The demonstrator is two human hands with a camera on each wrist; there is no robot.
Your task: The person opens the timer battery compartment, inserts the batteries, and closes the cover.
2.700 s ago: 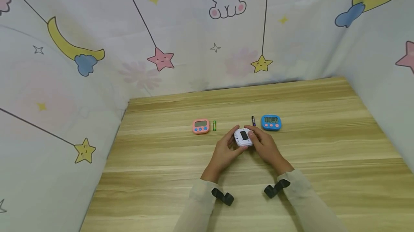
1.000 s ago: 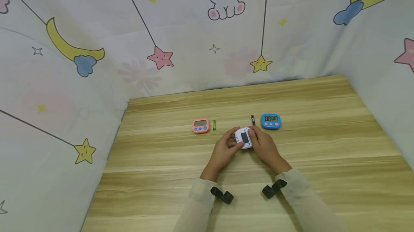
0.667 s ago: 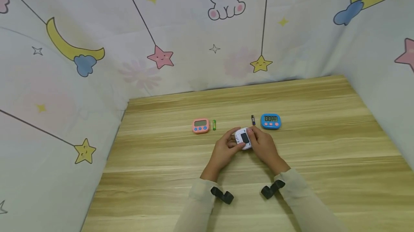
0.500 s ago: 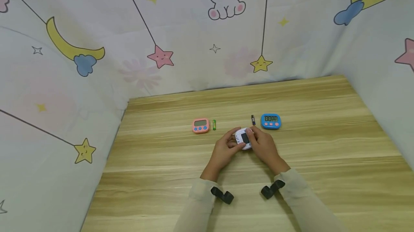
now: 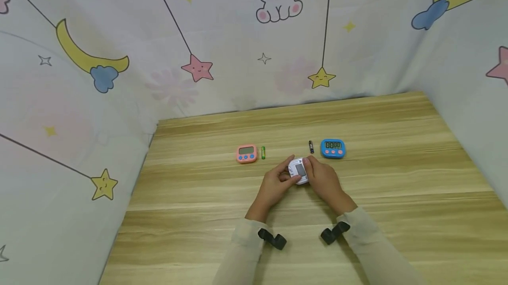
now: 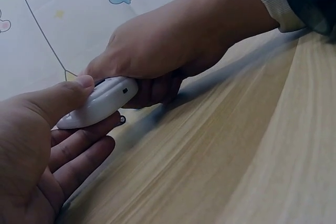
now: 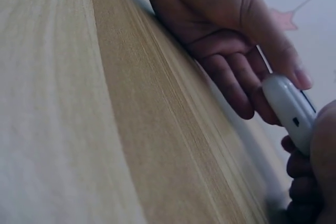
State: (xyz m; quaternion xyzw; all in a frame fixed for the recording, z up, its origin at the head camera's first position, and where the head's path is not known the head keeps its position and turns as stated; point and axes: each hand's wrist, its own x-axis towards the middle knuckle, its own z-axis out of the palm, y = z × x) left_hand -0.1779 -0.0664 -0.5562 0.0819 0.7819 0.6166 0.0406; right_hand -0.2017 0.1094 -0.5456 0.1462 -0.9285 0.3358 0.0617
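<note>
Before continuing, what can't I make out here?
- White device, underside: faces away in the head view; the left hand partly covers it in the left wrist view.
- Any digits on its screen: too small, head view.
- Lettering on the green battery and dark battery: too small, head view.
- Much of the right hand: cut off by the right edge, right wrist view.

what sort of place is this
Probably a small indoor recording booth: a white fabric-like backdrop printed with stars, moons and a rabbit stands around a pale-brown wood-grain tabletop, and small black wrist-worn cameras show at both cuffs.
</note>
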